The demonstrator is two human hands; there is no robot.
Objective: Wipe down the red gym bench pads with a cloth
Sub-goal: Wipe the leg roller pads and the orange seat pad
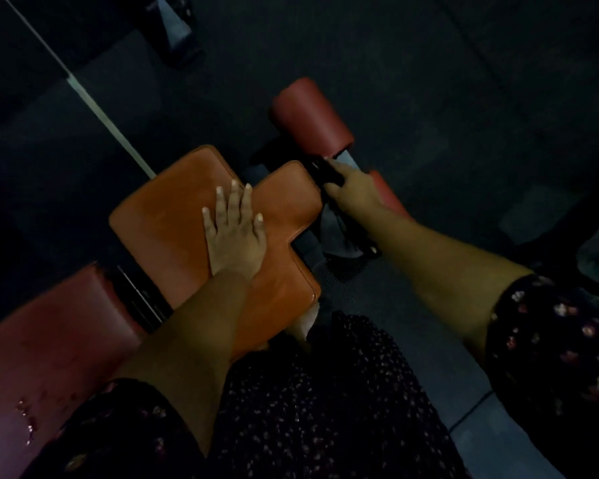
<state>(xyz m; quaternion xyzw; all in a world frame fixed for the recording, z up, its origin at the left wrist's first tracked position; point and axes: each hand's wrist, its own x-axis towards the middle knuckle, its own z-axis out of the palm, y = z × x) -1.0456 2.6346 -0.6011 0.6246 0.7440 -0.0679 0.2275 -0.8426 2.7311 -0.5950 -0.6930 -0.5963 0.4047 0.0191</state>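
**Cloth at pad edge**

Right grip (351,188) curled round dark cloth (325,174) at seat pad's (166,216) 2 o'clock edge. Left grip (234,233) flat, fingers spread, on pad. Pad surface lies 8 o'clock from cloth; roller (310,115) at 12, nearer the cloth hand.

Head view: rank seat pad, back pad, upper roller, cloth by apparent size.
Largest: seat pad and back pad look alike; back pad is nearer and cropped, so unranked.
Then: upper roller.
Smallest: cloth in right hand, though its dark outline is unclear.
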